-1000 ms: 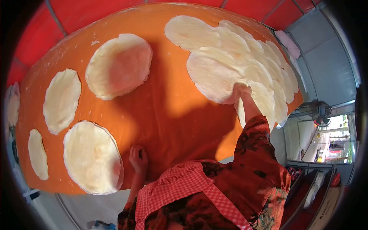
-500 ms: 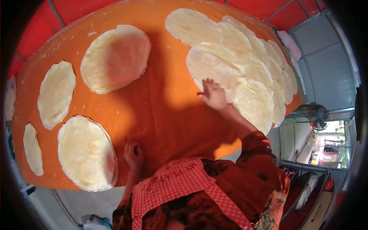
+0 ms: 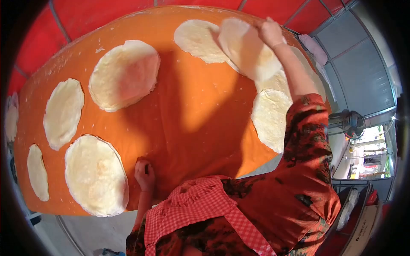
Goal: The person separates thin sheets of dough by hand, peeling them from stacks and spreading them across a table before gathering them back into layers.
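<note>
My right hand is at the far right of the orange-covered table, fingers closed on the edge of a thin round flatbread. This sheet is slightly blurred and lies across the overlapping flatbreads on the right. Nearest to my right forearm is another flatbread; the arm hides part of the group. My left hand rests by the table's near edge, its fingers curled in a loose fist with nothing visible in them. To its left lies a flatbread pile with layered edges.
Farther back on the left are a thick round flatbread stack, an oval flatbread and a narrow-looking one. Another flatbread lies at the far middle. A fan stands beyond the table's right end.
My right hand has moved from lying over the front flatbread to the far edge, now gripping a flatbread. Orange surface shows where the front one lay. My left hand stays almost still.
</note>
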A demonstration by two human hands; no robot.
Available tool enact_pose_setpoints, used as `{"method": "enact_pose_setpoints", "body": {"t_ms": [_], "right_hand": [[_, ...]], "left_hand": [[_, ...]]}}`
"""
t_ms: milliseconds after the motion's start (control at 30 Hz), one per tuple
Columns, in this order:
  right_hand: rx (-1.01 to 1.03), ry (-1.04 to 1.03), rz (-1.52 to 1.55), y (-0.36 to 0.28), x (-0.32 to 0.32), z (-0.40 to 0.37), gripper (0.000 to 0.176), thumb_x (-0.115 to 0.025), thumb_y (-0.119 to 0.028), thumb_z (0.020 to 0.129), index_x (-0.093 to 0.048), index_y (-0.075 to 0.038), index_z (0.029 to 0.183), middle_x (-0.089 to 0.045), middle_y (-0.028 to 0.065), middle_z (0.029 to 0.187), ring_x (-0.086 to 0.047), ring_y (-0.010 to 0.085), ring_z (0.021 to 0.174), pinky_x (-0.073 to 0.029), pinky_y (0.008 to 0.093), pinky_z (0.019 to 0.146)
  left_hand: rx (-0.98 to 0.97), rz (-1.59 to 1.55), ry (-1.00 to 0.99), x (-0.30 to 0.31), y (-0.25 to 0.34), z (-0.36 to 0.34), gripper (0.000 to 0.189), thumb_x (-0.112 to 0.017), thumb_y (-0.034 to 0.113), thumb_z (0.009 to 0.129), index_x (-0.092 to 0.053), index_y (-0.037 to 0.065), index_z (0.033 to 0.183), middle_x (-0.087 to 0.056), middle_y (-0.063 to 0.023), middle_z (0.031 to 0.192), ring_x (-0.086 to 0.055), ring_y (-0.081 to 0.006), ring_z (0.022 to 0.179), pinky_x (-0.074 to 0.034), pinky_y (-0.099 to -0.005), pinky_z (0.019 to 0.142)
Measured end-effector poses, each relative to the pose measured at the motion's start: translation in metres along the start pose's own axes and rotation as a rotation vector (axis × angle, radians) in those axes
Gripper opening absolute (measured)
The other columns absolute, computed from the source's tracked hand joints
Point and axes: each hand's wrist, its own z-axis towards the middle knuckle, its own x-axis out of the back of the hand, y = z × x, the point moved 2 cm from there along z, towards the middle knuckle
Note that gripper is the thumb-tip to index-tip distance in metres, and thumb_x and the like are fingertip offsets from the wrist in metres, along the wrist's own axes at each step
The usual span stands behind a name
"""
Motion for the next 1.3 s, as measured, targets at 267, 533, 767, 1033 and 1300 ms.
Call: {"method": "enact_pose_setpoints", "body": {"t_ms": [267,533,767,1033,1300], "right_hand": [[0.066,0.200,0.345,-0.051,0.064,-0.147,0.028,-0.058,0.007,0.073,-0.064,-0.006,0.097,-0.067,0.0138,0.092,-0.066,0.0301,0.085,-0.054,0.0376,0.069],[-0.740,-0.178,0.763,-0.069,-0.103,-0.333,0.014,-0.064,-0.011,0.082,-0.067,0.000,0.090,-0.068,0.0183,0.083,-0.067,0.0268,0.078,-0.051,0.0335,0.069],[-0.716,0.111,0.646,-0.038,-0.088,-0.231,0.008,-0.064,-0.010,0.079,-0.063,-0.003,0.076,-0.062,0.0204,0.076,-0.061,0.0357,0.066,-0.049,0.0412,0.061],[-0.668,-0.161,0.114,-0.042,-0.117,-0.310,0.007,-0.061,-0.007,0.084,-0.068,-0.005,0.083,-0.063,0.0166,0.078,-0.060,0.0341,0.081,-0.049,0.0436,0.067],[-0.495,-0.063,1.418,-0.294,-0.123,-0.131,0.011,-0.065,0.001,0.079,-0.067,-0.002,0.089,-0.068,0.0084,0.081,-0.063,0.0164,0.073,-0.051,0.0281,0.069]], "left_hand": [[0.011,0.011,0.006,0.000,0.000,-0.001,0.011,-0.056,-0.006,0.075,-0.055,0.002,0.083,-0.057,-0.0144,0.083,-0.058,-0.0336,0.078,-0.048,-0.0387,0.069],[-0.033,0.055,0.005,-0.003,-0.002,-0.001,0.010,-0.056,-0.006,0.075,-0.054,0.002,0.081,-0.056,-0.0141,0.082,-0.058,-0.0326,0.077,-0.048,-0.0374,0.068],[0.041,0.082,-0.032,-0.004,-0.002,-0.004,0.008,-0.055,-0.005,0.079,-0.054,0.003,0.079,-0.056,-0.0133,0.080,-0.059,-0.0306,0.075,-0.048,-0.0360,0.067],[0.007,0.147,0.032,0.001,0.002,-0.002,0.006,-0.059,0.000,0.078,-0.055,0.004,0.080,-0.057,-0.0148,0.081,-0.059,-0.0343,0.078,-0.049,-0.0394,0.069],[0.015,0.136,0.019,0.000,0.001,0.003,0.010,-0.060,0.001,0.074,-0.055,0.005,0.081,-0.056,-0.0139,0.082,-0.058,-0.0341,0.080,-0.048,-0.0407,0.069]]}}
